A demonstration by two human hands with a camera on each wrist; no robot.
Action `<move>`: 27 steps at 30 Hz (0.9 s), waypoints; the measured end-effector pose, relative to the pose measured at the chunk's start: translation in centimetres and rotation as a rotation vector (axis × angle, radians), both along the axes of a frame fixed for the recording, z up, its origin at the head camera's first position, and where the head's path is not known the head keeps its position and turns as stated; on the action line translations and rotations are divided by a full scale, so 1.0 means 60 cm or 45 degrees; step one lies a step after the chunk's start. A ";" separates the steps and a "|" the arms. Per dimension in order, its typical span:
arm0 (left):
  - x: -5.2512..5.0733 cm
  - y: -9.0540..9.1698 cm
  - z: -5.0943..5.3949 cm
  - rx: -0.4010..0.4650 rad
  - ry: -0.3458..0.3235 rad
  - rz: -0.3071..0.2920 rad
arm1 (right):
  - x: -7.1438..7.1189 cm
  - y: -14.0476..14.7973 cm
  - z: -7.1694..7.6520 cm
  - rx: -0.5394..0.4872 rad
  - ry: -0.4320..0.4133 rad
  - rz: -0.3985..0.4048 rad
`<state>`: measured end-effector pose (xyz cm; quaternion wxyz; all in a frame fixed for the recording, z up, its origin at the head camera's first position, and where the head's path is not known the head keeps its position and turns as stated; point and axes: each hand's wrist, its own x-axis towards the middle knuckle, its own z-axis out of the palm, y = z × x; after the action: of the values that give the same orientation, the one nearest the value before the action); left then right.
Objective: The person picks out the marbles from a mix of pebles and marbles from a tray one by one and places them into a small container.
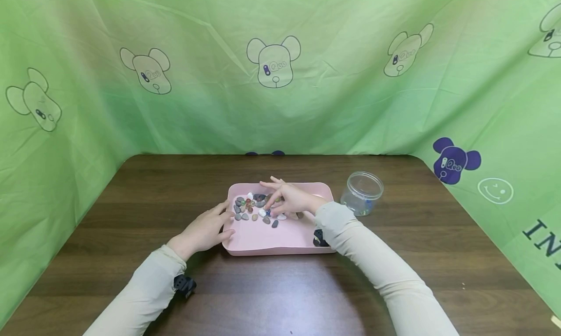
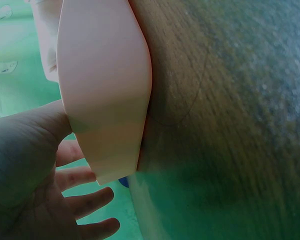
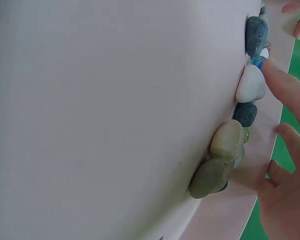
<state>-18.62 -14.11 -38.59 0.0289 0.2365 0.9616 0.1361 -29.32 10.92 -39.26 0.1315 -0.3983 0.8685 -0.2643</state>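
A pink tray (image 1: 280, 239) on the table holds several pebbles (image 1: 267, 220) and small coloured glass beads (image 1: 250, 210). The right hand (image 1: 292, 198) reaches over the tray from the right, thumb and forefinger closing on a blue glass bead (image 3: 258, 62) among the stones. Its other fingers are spread and raised. A white pebble (image 3: 250, 84) lies beside that bead. At the tray's left wall rests the left hand (image 1: 205, 230), with its thumb over the rim (image 2: 62, 107) and its fingers loosely extended.
A clear open jar (image 1: 362, 194) stands behind and right of the tray, with some blue and green pieces at its bottom. Brown wood table (image 1: 271, 297) surrounds both. A green printed cloth (image 1: 333, 107) hangs at the back and sides.
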 end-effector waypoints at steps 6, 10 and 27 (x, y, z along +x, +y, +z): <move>0.000 0.000 -0.001 0.002 0.006 -0.005 | 0.000 0.000 -0.001 0.016 0.012 0.003; 0.000 -0.001 -0.002 0.001 0.004 0.000 | 0.001 -0.001 0.000 0.025 0.016 0.001; -0.001 -0.001 -0.003 0.003 0.011 -0.003 | 0.000 -0.003 -0.002 0.029 0.013 -0.025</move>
<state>-18.67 -14.15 -38.75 0.0246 0.2382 0.9613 0.1360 -29.31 10.76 -39.36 0.1288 -0.3896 0.8760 -0.2535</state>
